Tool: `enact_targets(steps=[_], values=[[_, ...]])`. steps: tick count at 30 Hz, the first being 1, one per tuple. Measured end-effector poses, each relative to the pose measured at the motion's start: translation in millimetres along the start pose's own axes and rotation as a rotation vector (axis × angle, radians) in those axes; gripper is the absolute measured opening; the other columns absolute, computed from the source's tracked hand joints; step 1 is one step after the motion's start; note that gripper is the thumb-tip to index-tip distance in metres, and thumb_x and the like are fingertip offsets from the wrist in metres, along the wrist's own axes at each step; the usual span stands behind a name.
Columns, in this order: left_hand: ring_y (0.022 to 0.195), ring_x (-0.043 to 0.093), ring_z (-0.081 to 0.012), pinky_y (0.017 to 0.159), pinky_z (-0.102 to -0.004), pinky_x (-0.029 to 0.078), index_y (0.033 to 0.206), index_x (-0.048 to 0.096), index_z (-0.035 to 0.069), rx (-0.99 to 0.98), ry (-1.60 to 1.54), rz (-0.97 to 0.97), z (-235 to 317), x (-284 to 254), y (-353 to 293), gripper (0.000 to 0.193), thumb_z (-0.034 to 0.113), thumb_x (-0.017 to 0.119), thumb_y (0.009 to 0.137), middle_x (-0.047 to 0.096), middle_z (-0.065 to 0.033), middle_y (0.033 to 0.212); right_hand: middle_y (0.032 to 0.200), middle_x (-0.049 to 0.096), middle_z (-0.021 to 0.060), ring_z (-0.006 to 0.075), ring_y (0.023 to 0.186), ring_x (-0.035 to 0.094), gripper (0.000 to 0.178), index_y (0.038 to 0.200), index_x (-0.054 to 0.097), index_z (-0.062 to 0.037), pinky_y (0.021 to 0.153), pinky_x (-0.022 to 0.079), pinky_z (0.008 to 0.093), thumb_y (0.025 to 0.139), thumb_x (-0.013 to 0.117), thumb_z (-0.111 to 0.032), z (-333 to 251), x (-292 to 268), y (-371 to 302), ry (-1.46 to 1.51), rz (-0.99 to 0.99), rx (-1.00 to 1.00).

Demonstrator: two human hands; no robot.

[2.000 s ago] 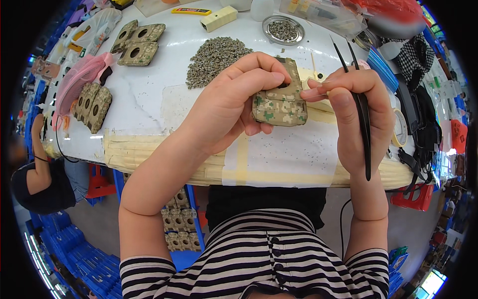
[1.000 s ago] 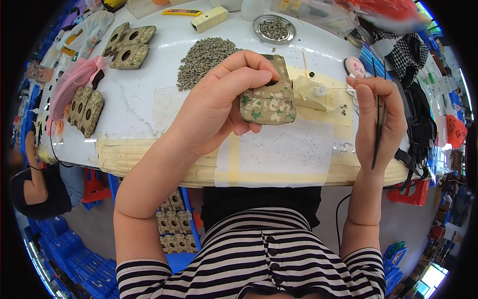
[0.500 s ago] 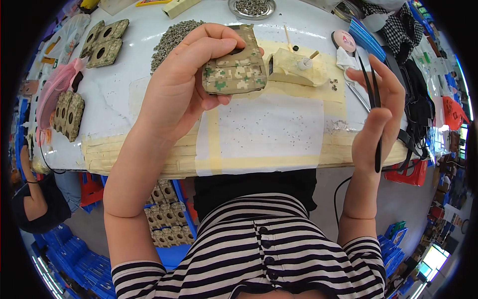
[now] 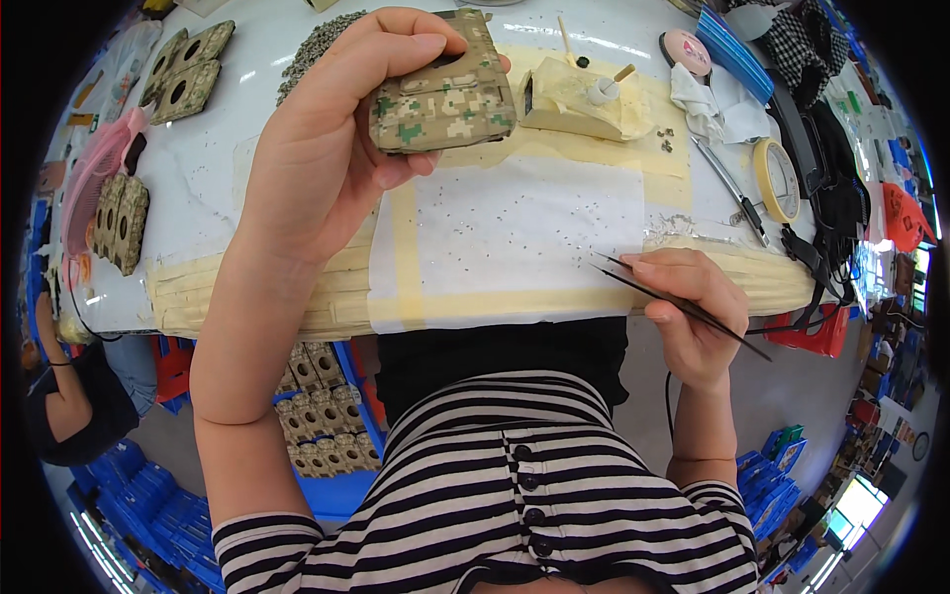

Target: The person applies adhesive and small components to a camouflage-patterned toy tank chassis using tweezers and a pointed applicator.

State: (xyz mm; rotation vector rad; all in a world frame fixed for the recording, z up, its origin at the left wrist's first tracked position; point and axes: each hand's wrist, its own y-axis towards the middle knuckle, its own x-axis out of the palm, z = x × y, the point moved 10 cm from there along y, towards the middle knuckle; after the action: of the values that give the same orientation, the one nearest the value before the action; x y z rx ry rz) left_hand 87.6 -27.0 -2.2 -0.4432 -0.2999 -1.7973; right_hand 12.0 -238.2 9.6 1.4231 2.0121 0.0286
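My left hand (image 4: 327, 129) is closed round a camouflage-patterned piece (image 4: 445, 102) with a dark opening near its top, raised above the table. Its fingers partly cover the top of the piece. In my right hand (image 4: 698, 312) are black tweezers (image 4: 683, 305), gripped with their tips apart and pointing left over the right side of the white paper sheet (image 4: 515, 238). Tiny shiny bits lie scattered across that sheet. Beyond it stands a tape-covered block (image 4: 574, 99) carrying a small white pot with a stick in it.
More camouflage pieces (image 4: 188, 74) lie at the far left, with another (image 4: 122, 223) by a pink basket (image 4: 94, 188). A heap of small grey parts (image 4: 315, 51) is at the back. On the right are a tape roll (image 4: 777, 180) and a pen (image 4: 732, 188). A blue crate of pieces (image 4: 327, 416) stands below.
My right hand has come down and inward, bringing the tweezers from upright to slanting over the paper's right side. My left hand and the camouflage piece have shifted slightly up and left in the picture.
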Motion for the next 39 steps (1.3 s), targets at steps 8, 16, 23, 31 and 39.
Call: enact_targets(steps=[8, 16, 23, 31, 39], values=[[0.039, 0.043, 0.0022, 0.034, -0.009, 0.032, 0.098, 0.049, 0.006, 0.006, -0.01, -0.017, -2, 0, 1, 0.018, 0.018, 0.036, 0.096, 0.054, -0.0302, 0.115, 0.081, 0.063, 0.0084, 0.0082, 0.07, 0.058, 0.022, 0.092, 0.06, 0.0039, 0.062, 0.043, 0.0185, 0.094, 0.052, -0.016, 33, -1, -4, 0.307, 0.131, 0.38], [0.053, 0.056, -0.0092, 0.041, -0.0166, 0.045, 0.098, 0.048, 0.003, -0.085, -0.194, -0.022, -2, 6, -1, 0.015, 0.015, 0.041, 0.092, 0.057, -0.0283, 0.109, 0.08, 0.063, 0.007, 0.0085, 0.069, 0.058, 0.019, 0.091, 0.06, 0.004, 0.061, 0.043, 0.0188, 0.094, 0.052, -0.013, 32, 3, -6, 0.243, 0.079, 0.393], [0.05, 0.058, -0.0109, 0.034, -0.0165, 0.042, 0.096, 0.047, 0.003, -0.046, -0.09, 0.117, -9, -10, 0, 0.012, 0.013, 0.044, 0.09, 0.057, -0.0292, 0.105, 0.079, 0.062, 0.0066, 0.0098, 0.069, 0.059, 0.019, 0.091, 0.061, 0.0049, 0.062, 0.044, 0.0198, 0.093, 0.053, -0.012, 29, 5, -4, 0.215, 0.072, 0.398], [0.042, 0.045, 0.0014, 0.035, -0.0087, 0.033, 0.099, 0.05, 0.007, 0.0, 0.022, -0.014, -3, 2, 0, 0.018, 0.018, 0.037, 0.096, 0.054, -0.0302, 0.116, 0.08, 0.062, 0.0068, 0.0103, 0.07, 0.059, 0.019, 0.091, 0.061, 0.0049, 0.063, 0.045, 0.0201, 0.093, 0.053, -0.012, 28, 5, -3, 0.203, 0.064, 0.38], [0.043, 0.046, 0.0011, 0.035, -0.0086, 0.034, 0.099, 0.05, 0.007, 0.003, 0.017, -0.02, -3, 2, 0, 0.018, 0.019, 0.037, 0.096, 0.054, -0.0309, 0.116, 0.08, 0.062, 0.0064, 0.0102, 0.069, 0.059, 0.02, 0.09, 0.061, 0.004, 0.063, 0.044, 0.0199, 0.093, 0.053, -0.014, 29, 5, -3, 0.209, 0.065, 0.395]])
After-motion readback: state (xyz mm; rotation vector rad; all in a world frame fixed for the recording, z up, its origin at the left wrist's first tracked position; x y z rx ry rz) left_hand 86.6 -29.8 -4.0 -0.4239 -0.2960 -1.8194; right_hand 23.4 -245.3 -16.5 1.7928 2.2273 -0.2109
